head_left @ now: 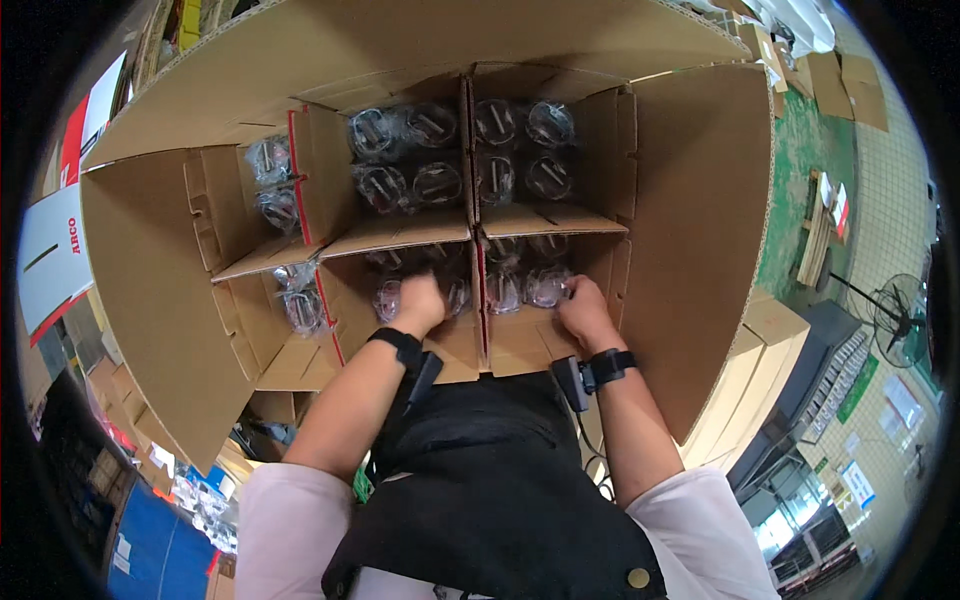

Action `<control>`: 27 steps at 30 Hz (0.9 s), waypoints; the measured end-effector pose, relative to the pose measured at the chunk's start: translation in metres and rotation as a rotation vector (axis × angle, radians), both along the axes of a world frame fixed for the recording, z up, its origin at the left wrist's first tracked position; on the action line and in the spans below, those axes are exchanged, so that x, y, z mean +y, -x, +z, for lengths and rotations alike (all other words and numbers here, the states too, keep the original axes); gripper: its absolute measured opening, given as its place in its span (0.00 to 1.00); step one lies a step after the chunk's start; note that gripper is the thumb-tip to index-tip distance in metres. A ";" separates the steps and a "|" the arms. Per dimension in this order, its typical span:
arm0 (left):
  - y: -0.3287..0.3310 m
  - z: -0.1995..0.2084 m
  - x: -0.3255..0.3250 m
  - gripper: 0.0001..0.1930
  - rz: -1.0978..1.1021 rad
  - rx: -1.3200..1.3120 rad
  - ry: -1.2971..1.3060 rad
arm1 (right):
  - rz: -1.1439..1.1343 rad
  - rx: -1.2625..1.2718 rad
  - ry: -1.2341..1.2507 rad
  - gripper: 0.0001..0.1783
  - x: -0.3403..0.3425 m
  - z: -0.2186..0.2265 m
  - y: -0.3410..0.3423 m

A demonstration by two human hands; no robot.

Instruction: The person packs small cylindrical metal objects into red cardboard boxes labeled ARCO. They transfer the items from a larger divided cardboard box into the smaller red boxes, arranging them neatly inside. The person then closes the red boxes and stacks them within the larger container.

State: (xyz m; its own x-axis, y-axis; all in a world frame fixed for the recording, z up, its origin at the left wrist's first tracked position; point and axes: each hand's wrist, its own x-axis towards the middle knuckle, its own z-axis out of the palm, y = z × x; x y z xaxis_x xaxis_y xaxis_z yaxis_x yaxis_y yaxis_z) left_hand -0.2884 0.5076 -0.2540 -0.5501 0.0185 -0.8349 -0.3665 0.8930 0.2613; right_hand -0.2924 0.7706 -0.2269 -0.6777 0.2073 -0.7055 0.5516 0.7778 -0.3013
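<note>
A large open cardboard box [700, 220] stands before me, split by cardboard dividers [395, 229] into several compartments. Clear round pieces in plastic wrap sit in them; their exact kind is unclear. My left hand [421, 303] reaches into the near middle compartment, fingers curled down between a wrapped piece [387, 300] and another wrapped piece [458, 296]; what it grips is hidden. In the near right compartment, my right hand [587, 308] has its fingers closed at the edge of a plastic-wrapped round piece [547, 287]. Another wrapped piece [504, 291] lies left of that one.
Box flaps spread outward on the far, left and right sides. Red-edged dividers [300, 175] rise at the left compartments. Stacked cartons [765, 350] stand to the right, with a black fan [897, 318] beyond. A blue surface [160, 545] lies at lower left.
</note>
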 end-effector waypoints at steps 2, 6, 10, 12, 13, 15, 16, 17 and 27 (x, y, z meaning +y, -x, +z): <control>-0.008 -0.009 -0.014 0.15 0.002 -0.051 0.093 | 0.123 0.000 -0.104 0.17 -0.020 0.018 0.007; -0.033 -0.051 -0.025 0.15 -0.058 0.126 0.120 | 0.136 0.003 -0.223 0.17 -0.022 -0.007 0.011; -0.013 -0.006 -0.015 0.22 0.096 0.011 0.026 | 0.226 -0.089 -0.236 0.08 -0.037 0.021 0.025; -0.012 0.001 -0.011 0.20 0.121 -0.040 0.016 | 0.293 -0.104 -0.220 0.11 -0.028 0.012 0.026; -0.011 0.004 -0.009 0.20 0.127 -0.066 0.005 | 0.317 -0.130 -0.244 0.11 -0.022 -0.002 0.022; -0.021 -0.025 -0.008 0.26 0.136 -0.036 0.007 | 0.374 -0.170 -0.293 0.13 -0.013 -0.034 0.017; -0.028 -0.032 -0.004 0.28 0.159 0.008 0.018 | 0.356 -0.150 -0.301 0.13 -0.015 -0.037 0.014; -0.033 -0.039 -0.002 0.31 0.183 0.058 0.033 | 0.339 -0.125 -0.305 0.13 -0.019 -0.038 0.014; -0.007 0.020 -0.028 0.27 0.302 -0.177 -0.123 | 0.287 -0.075 -0.155 0.15 -0.034 0.015 0.035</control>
State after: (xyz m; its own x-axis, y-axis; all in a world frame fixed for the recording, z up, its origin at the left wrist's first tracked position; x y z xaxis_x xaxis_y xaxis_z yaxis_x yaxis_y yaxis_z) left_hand -0.2813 0.4797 -0.2342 -0.3929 -0.0166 -0.9194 -0.6578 0.7037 0.2684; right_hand -0.3278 0.7370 -0.2121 -0.6710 0.1249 -0.7309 0.3200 0.9380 -0.1335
